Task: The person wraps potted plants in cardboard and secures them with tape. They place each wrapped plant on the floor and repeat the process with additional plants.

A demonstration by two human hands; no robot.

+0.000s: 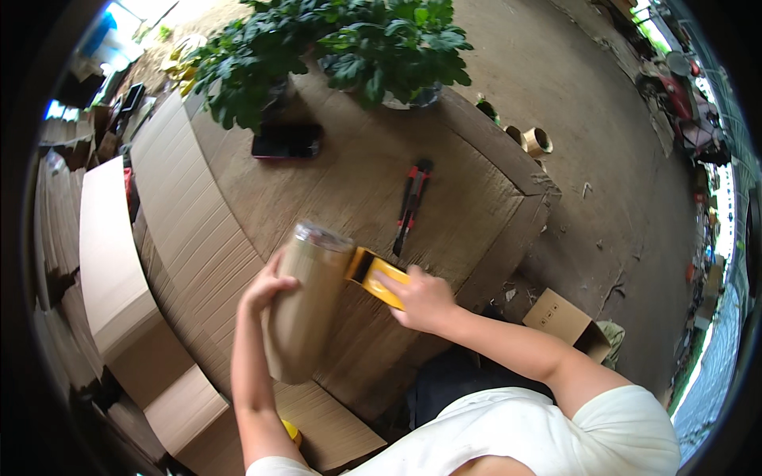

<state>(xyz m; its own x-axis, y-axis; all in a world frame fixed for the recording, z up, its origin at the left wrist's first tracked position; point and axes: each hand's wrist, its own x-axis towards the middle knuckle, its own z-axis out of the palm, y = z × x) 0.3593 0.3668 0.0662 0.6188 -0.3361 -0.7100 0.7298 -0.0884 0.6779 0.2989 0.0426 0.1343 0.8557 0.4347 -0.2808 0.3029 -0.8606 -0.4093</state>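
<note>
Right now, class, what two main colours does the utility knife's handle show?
The utility knife's handle is red and black, best seen in the head view.

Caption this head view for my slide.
Left grip holds a tan cylinder, right grip a yellow tool, near a red-and-black utility knife.

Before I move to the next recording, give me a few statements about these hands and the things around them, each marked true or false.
1. The left hand holds a tall brown package. True.
2. The right hand grips the red-and-black cutter. False: it holds a yellow-and-black hand tool; the cutter lies apart from both hands.
3. A dark phone lies left of the cutter. True.
4. The leafy plants stand between the hands. False: they stand beyond the phone and cutter.
</note>
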